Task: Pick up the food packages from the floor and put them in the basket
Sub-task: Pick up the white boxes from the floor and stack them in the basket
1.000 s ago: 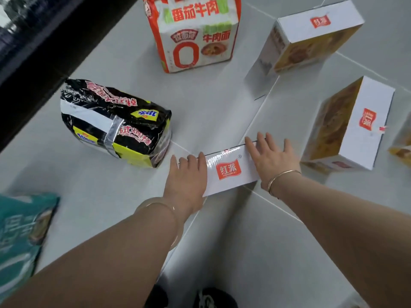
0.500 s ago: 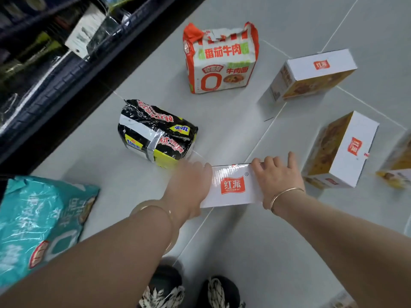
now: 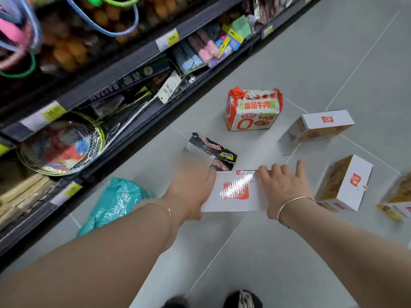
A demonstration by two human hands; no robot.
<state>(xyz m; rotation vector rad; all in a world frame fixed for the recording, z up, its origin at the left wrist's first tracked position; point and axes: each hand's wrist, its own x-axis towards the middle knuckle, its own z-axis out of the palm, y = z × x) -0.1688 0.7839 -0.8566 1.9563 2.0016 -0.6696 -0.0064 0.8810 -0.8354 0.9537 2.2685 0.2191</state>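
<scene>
Both hands hold a white box with a red logo, lifted above the grey floor. My left hand grips its left end and my right hand grips its right end. Just beyond the box lies a black noodle pack. A red-and-white noodle pack stands further back. Two more white boxes rest on the floor to the right, and part of another shows at the right edge. A teal package lies to the left. No basket is in view.
Dark store shelves full of goods run along the left side, with rackets on the lowest level. The grey tiled floor stretches away to the upper right. My shoes show at the bottom edge.
The white box has risen off the floor between both hands. The view has pulled back and up, so the shelves and more of the teal package now show.
</scene>
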